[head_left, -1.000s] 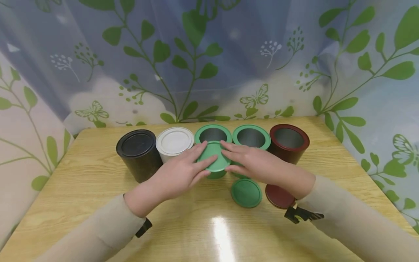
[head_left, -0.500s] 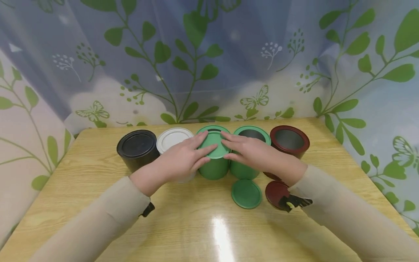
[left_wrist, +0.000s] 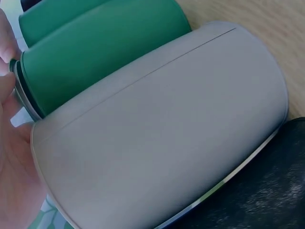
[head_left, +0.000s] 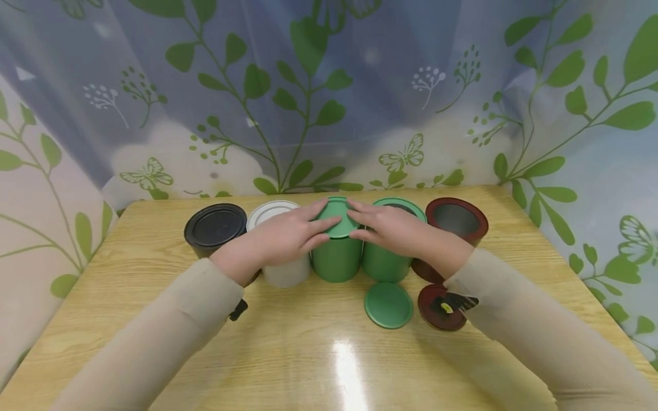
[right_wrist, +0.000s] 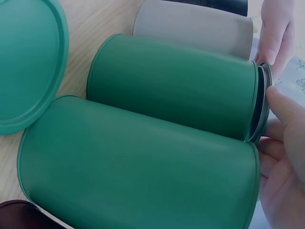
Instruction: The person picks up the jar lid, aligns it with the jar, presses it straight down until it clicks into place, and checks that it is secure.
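Note:
Both hands hold a green lid (head_left: pixel 339 220) at its edges, directly over the middle green canister (head_left: pixel 336 261). My left hand (head_left: pixel 280 237) is at the lid's left side, and my right hand (head_left: pixel 398 229) is at its right. In the head view their fingers lie spread across the top. The right wrist view shows a thin dark gap between lid (right_wrist: pixel 265 95) and canister rim, with a thumb (right_wrist: pixel 281 102) at the lid's edge. A second green canister (head_left: pixel 388 260), its top uncovered, stands right beside it.
Left of the hands are a lidded white canister (head_left: pixel 285 271) and a lidded black canister (head_left: pixel 216 225). An open dark red canister (head_left: pixel 457 220) ends the row on the right. A green lid (head_left: pixel 388 305) and a dark red lid (head_left: pixel 432 319) lie in front on the wooden table (head_left: pixel 288 354).
Both hands have moved forward with the green lid, from overlapping the front of the middle green canister to covering its opening. The other canisters and loose lids stay put.

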`<state>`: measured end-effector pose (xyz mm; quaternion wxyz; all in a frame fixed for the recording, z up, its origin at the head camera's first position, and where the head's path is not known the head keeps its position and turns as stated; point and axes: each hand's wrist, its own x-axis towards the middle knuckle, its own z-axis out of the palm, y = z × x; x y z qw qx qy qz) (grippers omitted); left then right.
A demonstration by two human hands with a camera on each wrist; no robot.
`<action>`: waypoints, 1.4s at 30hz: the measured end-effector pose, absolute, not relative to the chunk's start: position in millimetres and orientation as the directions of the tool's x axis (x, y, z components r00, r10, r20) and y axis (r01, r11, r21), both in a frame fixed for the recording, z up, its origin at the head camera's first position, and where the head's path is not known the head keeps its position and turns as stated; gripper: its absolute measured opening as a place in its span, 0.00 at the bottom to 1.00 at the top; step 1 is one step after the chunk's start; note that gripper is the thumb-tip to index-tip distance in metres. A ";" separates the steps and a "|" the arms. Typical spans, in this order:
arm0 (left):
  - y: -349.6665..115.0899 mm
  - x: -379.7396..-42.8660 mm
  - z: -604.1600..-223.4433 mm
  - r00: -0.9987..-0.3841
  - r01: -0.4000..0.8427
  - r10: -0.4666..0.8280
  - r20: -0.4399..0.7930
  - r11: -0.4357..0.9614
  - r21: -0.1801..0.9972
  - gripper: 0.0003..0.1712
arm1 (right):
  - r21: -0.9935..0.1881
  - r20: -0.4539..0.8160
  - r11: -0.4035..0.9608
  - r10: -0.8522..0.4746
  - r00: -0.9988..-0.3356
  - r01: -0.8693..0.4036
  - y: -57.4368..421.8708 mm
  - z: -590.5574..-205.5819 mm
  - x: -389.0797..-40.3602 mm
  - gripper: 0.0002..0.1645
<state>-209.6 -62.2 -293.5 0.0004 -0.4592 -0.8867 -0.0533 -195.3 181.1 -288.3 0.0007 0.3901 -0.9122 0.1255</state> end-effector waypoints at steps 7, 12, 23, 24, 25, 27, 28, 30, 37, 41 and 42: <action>-59.0 -216.8 -287.6 -0.607 0.788 0.795 -0.012 0.603 0.127 0.29 | -0.229 0.084 0.675 -0.704 -0.705 -0.701 182.5 -288.1 -202.1 0.32; -58.4 -219.6 -287.9 -0.623 0.769 0.781 -0.050 0.623 0.141 0.29 | -0.232 0.067 0.674 -0.709 -0.702 -0.702 182.4 -290.2 -206.3 0.33; -56.4 -217.6 -290.9 -0.634 0.753 0.771 -0.058 0.632 0.183 0.28 | -0.255 -0.022 0.709 -0.684 -0.729 -0.657 179.3 -285.5 -204.5 0.34; -56.0 -217.4 -291.3 -0.636 0.751 0.769 -0.054 0.634 0.182 0.28 | -0.257 -0.031 0.713 -0.681 -0.732 -0.652 179.0 -284.9 -204.4 0.34; -55.5 -217.1 -291.7 -0.639 0.751 0.768 -0.049 0.636 0.178 0.28 | -0.258 -0.040 0.717 -0.677 -0.735 -0.647 178.7 -284.4 -204.3 0.34; -54.6 -216.7 -292.6 -0.640 0.753 0.768 -0.035 0.636 0.172 0.27 | -0.257 -0.058 0.728 -0.669 -0.741 -0.636 177.7 -283.4 -204.3 0.33; -54.1 -216.5 -293.1 -0.640 0.755 0.768 -0.026 0.635 0.167 0.27 | -0.255 -0.065 0.730 -0.667 -0.743 -0.634 177.3 -283.4 -204.6 0.33; -53.2 -216.1 -294.0 -0.640 0.759 0.769 -0.005 0.633 0.155 0.26 | -0.252 -0.078 0.738 -0.660 -0.747 -0.625 175.9 -282.7 -204.5 0.33; -51.2 -215.0 -297.1 -0.648 0.758 0.761 0.030 0.641 0.122 0.26 | -0.214 -0.107 0.759 -0.644 -0.757 -0.615 171.5 -281.4 -202.6 0.33; -50.4 -214.4 -299.3 -0.658 0.749 0.753 0.019 0.653 0.111 0.27 | -0.214 -0.110 0.764 -0.638 -0.762 -0.609 171.3 -281.1 -202.0 0.33; -50.2 -214.2 -299.6 -0.659 0.749 0.752 0.016 0.654 0.109 0.27 | -0.213 -0.112 0.765 -0.637 -0.763 -0.607 171.3 -281.1 -202.2 0.33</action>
